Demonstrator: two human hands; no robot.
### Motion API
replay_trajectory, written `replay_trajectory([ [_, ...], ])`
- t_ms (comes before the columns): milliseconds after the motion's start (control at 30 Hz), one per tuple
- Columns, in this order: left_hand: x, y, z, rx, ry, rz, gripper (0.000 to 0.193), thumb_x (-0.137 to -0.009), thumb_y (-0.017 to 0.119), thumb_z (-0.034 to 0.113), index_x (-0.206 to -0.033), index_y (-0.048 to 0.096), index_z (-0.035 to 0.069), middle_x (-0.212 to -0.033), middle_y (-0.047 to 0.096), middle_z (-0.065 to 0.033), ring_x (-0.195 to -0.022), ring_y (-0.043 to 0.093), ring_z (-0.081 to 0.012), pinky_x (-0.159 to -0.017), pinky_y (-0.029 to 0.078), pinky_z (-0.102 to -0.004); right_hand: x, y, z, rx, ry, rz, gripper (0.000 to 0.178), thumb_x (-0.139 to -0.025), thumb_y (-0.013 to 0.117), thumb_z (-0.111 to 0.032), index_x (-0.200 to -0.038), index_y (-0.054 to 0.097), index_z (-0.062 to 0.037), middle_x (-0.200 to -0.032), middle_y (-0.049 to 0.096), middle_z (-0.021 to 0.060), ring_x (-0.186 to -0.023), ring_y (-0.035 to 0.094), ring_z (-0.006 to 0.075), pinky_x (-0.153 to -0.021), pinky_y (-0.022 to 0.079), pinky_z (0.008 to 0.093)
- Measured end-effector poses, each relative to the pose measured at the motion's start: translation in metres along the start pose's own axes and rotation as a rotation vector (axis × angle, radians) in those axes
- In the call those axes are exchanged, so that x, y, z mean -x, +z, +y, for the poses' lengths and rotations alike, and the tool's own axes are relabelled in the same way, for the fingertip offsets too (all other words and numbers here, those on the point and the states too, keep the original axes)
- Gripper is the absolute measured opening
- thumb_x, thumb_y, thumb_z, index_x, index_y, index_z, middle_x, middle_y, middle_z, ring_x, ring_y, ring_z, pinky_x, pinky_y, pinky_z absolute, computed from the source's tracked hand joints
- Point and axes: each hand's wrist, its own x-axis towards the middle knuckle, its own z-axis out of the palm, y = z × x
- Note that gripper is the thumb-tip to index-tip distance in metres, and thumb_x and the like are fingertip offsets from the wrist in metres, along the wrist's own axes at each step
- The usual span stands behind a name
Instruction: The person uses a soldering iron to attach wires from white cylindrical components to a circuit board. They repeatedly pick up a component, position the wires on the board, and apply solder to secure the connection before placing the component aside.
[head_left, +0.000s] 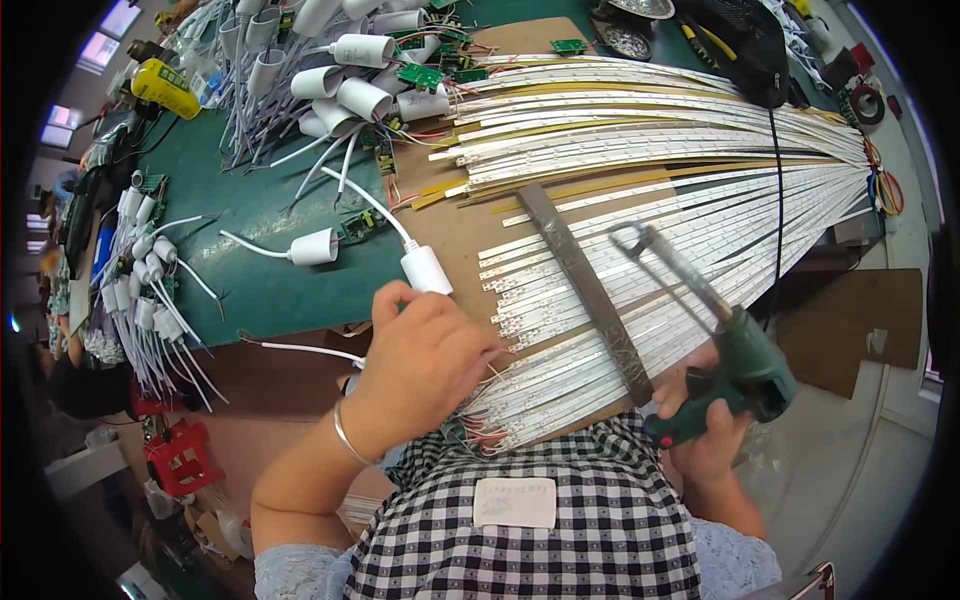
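Centre frame: left hand (425, 355) pinches wires at the light strips (600, 290); lower right, right hand (705, 425) closed around a green soldering gun (735, 365)

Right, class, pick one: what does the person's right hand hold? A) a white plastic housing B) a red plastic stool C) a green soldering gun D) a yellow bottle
C: the right hand grips a green soldering gun by its handle, its long tip angled up over the white LED strips.
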Motion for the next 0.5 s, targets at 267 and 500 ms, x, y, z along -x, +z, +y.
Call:
replay_trajectory([
  [267,0.005,0.019,0.021,-0.089,-0.179,0.113,0.014,-0.071,0.074,0.011,-0.079,0.063,0.013,-0.075,0.059,0.0015,-0.080,0.055,-0.0203,-0.082,0.030,-0.0417,0.032,-0.013,-0.006,0.215,0.221,-0.227,0.048,-0.089,0.064,-0.026,-0.123,0.051,0.0054,-0.093,0.065,0.0112,-0.080,0.063,0.0199,-0.078,0.052,0.0357],
  [500,0.006,0.022,0.027,-0.149,-0.221,0.117,0.014,-0.070,0.074,0.011,-0.077,0.062,0.014,-0.075,0.059,0.0022,-0.083,0.054,-0.0203,-0.084,0.030,-0.0436,0.041,-0.028,-0.001,0.554,0.255,-0.314,0.030,-0.085,0.067,-0.015,-0.109,0.063,0.0009,-0.094,0.067,0.0095,-0.088,0.063,0.0214,-0.080,0.051,0.0335],
])
